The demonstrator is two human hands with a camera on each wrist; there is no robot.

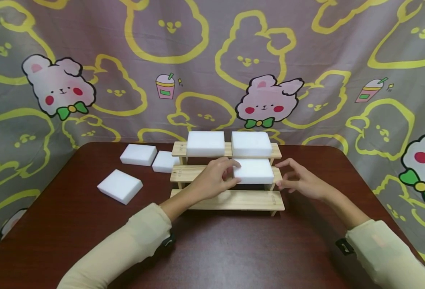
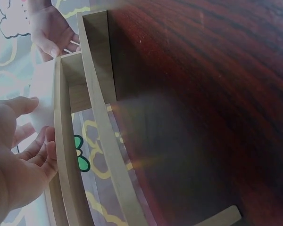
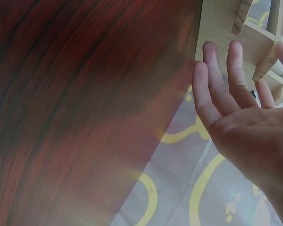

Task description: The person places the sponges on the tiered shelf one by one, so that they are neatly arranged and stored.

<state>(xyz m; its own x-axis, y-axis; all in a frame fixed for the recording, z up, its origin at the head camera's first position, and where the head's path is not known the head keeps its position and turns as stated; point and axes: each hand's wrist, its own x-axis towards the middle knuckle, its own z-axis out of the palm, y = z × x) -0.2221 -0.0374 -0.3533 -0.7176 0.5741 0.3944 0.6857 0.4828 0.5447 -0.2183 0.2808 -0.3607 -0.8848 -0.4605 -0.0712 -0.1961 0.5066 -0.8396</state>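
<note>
A white foam block lies on the middle tier of a three-tier wooden rack, toward its right end. My left hand holds this block at its left end, a fingertip at the back corner and another digit at the front corner. In the left wrist view, the left hand reaches along the tier edge with its fingers bent. My right hand is by the right end of the rack, fingers loosely bent with nothing in them. The right wrist view shows the right hand with its palm visible and fingers spread.
Two more white blocks, one left and one right, sit on the top tier. On the dark wooden table, left of the rack, lie a near block, a far block and one partly behind the rack. A patterned curtain hangs behind.
</note>
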